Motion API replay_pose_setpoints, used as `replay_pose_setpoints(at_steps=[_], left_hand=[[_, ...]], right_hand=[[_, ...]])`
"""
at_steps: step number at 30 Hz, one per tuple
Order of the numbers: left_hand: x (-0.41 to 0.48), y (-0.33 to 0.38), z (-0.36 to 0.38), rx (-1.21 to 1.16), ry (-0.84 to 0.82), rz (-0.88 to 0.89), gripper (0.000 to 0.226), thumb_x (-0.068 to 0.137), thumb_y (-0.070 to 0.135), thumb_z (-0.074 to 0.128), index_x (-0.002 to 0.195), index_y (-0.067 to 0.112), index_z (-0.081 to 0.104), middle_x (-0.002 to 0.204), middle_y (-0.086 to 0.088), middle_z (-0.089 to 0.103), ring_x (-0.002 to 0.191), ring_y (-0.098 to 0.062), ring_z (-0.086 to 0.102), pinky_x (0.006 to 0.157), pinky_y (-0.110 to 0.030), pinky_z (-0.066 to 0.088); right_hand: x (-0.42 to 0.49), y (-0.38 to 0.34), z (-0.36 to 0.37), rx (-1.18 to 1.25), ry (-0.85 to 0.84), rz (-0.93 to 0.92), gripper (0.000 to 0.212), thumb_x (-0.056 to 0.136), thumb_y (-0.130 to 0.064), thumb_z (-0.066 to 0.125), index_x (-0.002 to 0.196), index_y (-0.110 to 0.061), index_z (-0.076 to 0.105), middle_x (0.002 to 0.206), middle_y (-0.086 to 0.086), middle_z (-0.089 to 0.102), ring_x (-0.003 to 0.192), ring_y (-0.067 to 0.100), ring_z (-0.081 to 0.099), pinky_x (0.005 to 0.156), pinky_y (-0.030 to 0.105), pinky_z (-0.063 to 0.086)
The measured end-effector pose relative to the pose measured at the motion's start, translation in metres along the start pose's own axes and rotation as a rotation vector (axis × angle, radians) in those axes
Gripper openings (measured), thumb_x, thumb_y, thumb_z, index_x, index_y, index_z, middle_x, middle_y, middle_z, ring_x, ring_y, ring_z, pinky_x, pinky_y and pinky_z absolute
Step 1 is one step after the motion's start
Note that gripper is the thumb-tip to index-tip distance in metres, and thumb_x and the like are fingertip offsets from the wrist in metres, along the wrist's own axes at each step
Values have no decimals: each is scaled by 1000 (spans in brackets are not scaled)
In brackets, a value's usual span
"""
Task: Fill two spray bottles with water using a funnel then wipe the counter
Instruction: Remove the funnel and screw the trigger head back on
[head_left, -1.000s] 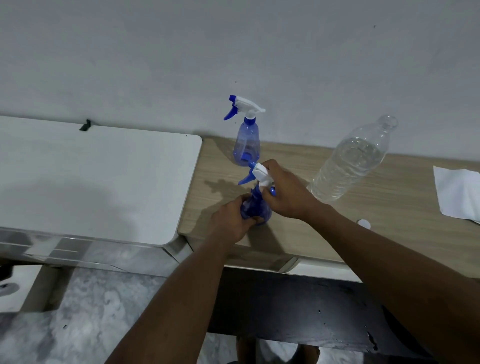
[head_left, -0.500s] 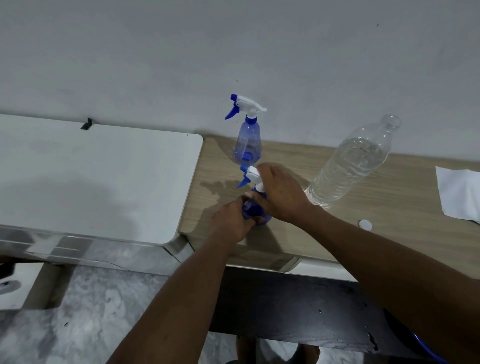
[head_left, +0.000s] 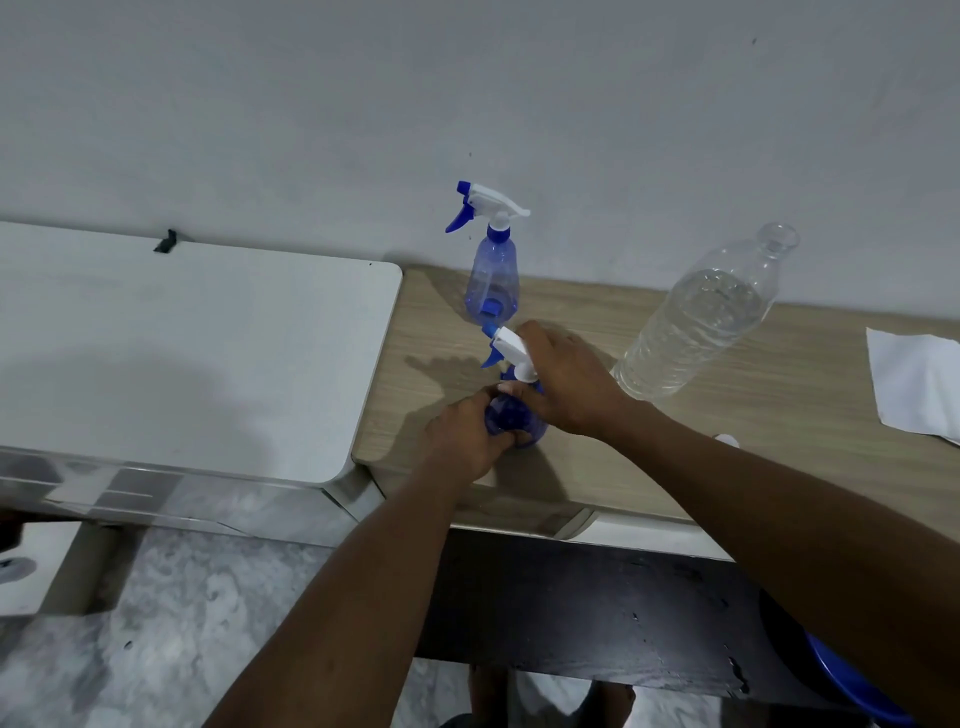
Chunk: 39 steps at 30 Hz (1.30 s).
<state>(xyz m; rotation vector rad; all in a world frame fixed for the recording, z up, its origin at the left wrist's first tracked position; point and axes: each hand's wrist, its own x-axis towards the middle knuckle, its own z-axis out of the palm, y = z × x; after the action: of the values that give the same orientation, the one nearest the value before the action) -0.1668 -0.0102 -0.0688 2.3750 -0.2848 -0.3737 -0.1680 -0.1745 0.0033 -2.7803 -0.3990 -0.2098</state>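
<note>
While my left hand (head_left: 462, 436) wraps its fingers round the body of the near spray bottle (head_left: 517, 418) at frame centre, my right hand (head_left: 566, 384) curls its fingers on the trigger head (head_left: 511, 345). I cannot tell whether it is being screwed on or off. Behind stands the second spray bottle (head_left: 493, 275), capped. Further right the uncapped water bottle (head_left: 701, 322) is part full; no funnel shows. At far right a white cloth (head_left: 914, 379) lies on the surface (head_left: 779, 415), so wiping looks undone.

Both forearms reach in over the front edge of the counter (head_left: 779, 415), near its left corner. The left hand (head_left: 465, 439) curls round the near spray bottle (head_left: 511, 418) low on its body, and the right hand (head_left: 569, 387) wraps its trigger head (head_left: 511, 347) from above.
</note>
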Motion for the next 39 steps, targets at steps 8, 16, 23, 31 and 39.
replay_pose_setpoints(at_steps=[8,16,23,31,39], left_hand=[[-2,2,-1,7,9,10,63,74,54,77,130,36,53,112,6,69,101,-17,64,88,-41,53],[-4,2,0,23,-1,14,59,76,55,76,127,38,52,110,7,69,98,-17,65,85,-39,54],[-4,5,1,49,5,-9,60,72,62,75,123,42,51,105,8,70,94,-17,65,83,-40,55],[-4,4,3,60,10,-17,54,77,45,75,126,35,53,103,4,70,96,-20,65,85,-40,54],[-3,6,-2,-18,-39,-13,54,76,49,80,122,30,58,102,7,69,92,-15,64,84,-36,53]], right_hand=[[-2,0,1,16,38,-2,44,83,-31,71,114,-8,50,102,7,61,87,28,57,72,36,38],[-7,-4,-1,80,31,51,44,84,-29,71,116,-8,48,102,7,60,81,20,48,76,45,48],[-9,-4,1,91,34,46,47,83,-30,68,120,-8,49,107,8,59,90,25,53,79,45,48],[-11,-6,1,144,38,69,48,84,-27,71,121,-10,47,104,2,57,91,27,56,78,43,47],[-20,-12,13,384,187,326,45,75,-36,86,101,-19,53,85,-11,60,74,15,59,63,32,49]])
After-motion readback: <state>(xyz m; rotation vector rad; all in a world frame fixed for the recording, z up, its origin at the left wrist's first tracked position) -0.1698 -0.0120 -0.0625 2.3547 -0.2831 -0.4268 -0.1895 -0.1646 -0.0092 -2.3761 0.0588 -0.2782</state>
